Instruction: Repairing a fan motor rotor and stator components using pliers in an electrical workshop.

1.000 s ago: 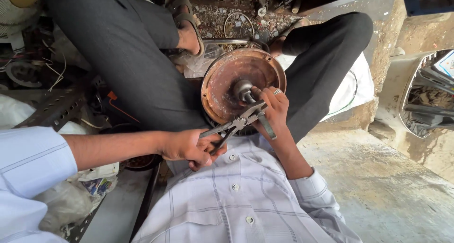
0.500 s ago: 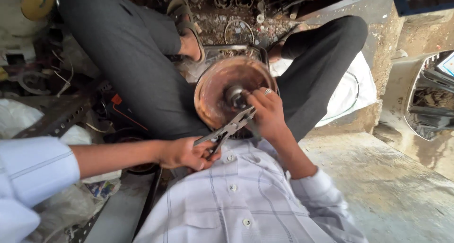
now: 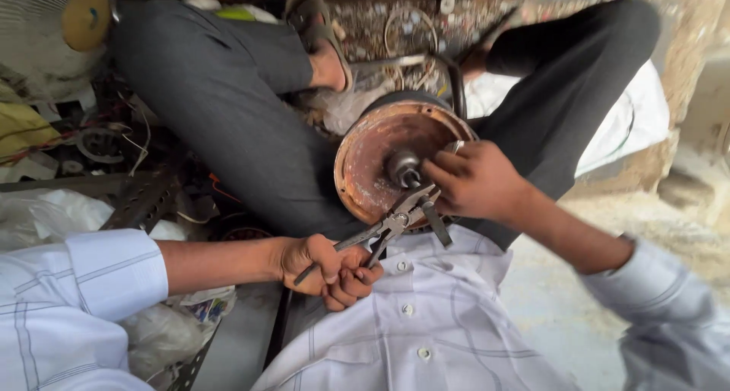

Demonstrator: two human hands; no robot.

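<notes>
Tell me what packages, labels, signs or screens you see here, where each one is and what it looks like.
Printed wrapper: lower left, under the left hand's forearm, crumpled, white with blue and red print.
Round fan badge: top left, yellow disc with a small blue mark.
No screens or signs.

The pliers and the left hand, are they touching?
Touching. The head view shows the left hand closed around the handles of the pliers.

Cluttered workshop in daylight: dusty concrete floor [image 3: 578, 315] at right, fan [image 3: 57, 22] upper left, perforated metal angle bar [image 3: 144, 201] among scattered scrap parts [image 3: 395, 18].
</notes>
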